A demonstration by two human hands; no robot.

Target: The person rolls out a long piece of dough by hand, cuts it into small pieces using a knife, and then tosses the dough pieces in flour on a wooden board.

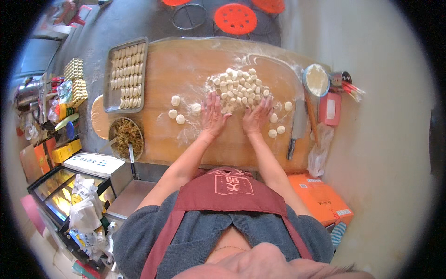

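Note:
A heap of small floured dough pieces [240, 85] lies on the wooden work table [181, 76]. At its near left edge, my left hand [213, 117] rests palm down with the thumb spread inward. My right hand [257, 117] lies likewise at the near right edge. Neither hand grips anything; whatever is under the palms is hidden. Several flattened dough rounds [180, 119] sit left of my left hand, one of them close to its fingers. To the right of my right hand are several more rounds [281, 129].
At the left stand a metal tray [115, 101] with rows of filled dumplings and a bowl of filling [127, 136] with a spoon. A cleaver [299, 120], a rolling pin [311, 115] and a bowl of flour [316, 80] lie at the right. Red stools [235, 19] stand beyond the table.

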